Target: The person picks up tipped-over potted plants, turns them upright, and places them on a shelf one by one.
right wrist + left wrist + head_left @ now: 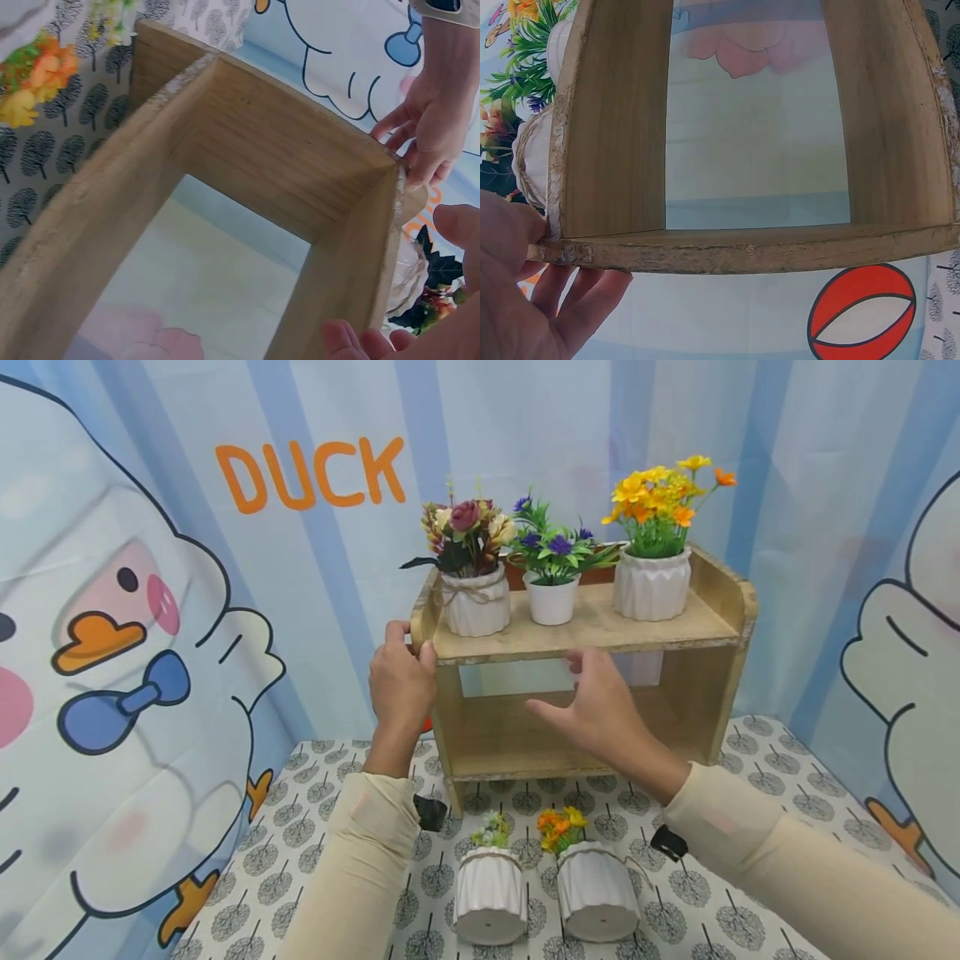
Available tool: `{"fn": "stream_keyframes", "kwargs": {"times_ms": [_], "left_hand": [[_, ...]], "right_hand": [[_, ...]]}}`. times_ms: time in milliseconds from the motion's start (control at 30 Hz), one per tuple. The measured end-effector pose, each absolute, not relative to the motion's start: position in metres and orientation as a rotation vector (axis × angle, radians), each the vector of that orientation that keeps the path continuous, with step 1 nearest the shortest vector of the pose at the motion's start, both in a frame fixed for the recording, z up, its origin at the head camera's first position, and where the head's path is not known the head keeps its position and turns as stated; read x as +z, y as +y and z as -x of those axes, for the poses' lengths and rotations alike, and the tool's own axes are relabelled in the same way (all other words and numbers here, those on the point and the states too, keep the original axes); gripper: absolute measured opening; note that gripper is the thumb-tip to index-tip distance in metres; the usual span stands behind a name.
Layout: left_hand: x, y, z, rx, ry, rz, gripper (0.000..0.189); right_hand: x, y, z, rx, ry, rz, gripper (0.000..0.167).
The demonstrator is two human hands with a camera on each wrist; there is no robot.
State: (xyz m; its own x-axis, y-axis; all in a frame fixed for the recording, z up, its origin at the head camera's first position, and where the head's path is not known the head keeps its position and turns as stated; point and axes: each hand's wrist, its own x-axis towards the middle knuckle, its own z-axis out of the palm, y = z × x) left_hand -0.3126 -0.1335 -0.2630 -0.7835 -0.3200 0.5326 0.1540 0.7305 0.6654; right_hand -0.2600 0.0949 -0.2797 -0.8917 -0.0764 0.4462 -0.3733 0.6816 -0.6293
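A two-tier wooden shelf (517,739) stands on the cloth. My left hand (401,681) grips its upper left corner, thumb at the front edge and fingers along the outer side; the left wrist view shows this hand (555,292) on the side board. Just in front of the top board, my right hand (600,706) is held with thumb and fingers spread and nothing between them. On top sit a white pot of dusky-pink and cream flowers (474,602), a small white pot of purple flowers (551,602) and a ribbed white pot of yellow flowers (652,585).
Two white pots lie tipped on the tree-patterned cloth (300,860), bases toward me: one with pale flowers (491,893), one with orange and yellow flowers (597,889). Behind the top pots is a brown object (597,575), partly hidden. A duck-printed curtain (337,610) surrounds the table.
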Motion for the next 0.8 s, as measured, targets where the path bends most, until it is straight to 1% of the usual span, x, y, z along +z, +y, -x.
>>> {"fn": "stream_keyframes", "kwargs": {"times_ms": [400, 800], "left_hand": [[-0.264, -0.131, 0.312, -0.943, -2.268, -0.116, 0.031], [-0.265, -0.133, 0.313, -0.940, -2.267, -0.099, 0.031]], "right_hand": [[-0.297, 0.112, 0.254, 1.045, -2.648, -0.282, 0.084], [-0.312, 0.123, 0.241, 1.013, -2.745, -0.265, 0.083]]}}
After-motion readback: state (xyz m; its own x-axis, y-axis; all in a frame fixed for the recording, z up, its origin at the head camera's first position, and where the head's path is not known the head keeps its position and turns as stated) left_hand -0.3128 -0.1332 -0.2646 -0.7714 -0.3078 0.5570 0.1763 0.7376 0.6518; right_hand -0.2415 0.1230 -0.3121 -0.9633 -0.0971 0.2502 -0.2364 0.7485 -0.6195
